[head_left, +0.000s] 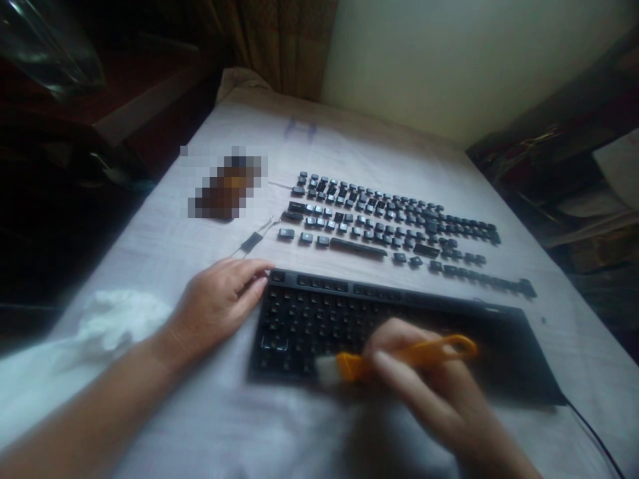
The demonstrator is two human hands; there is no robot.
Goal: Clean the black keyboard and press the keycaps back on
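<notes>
A black keyboard (344,313) with its keycaps off lies across the near part of the cloth. At its far left corner, my left hand (219,293) pinches the edge between thumb and fingers. My right hand (424,372) is closed around the orange handle of a brush (412,354). The pale bristles, blurred, are over the keyboard's near edge, left of its middle; whether they touch it I cannot tell. Beyond the keyboard, the loose black keycaps (358,247) are laid out in rows.
A wire tool with a black grip (251,241) lies left of the keycaps. Farther left is a pixelated brown object (229,189). White crumpled cloth (114,326) lies beside my left forearm. The keyboard's cable (594,432) runs off at lower right. A dark red table (134,93) stands far left.
</notes>
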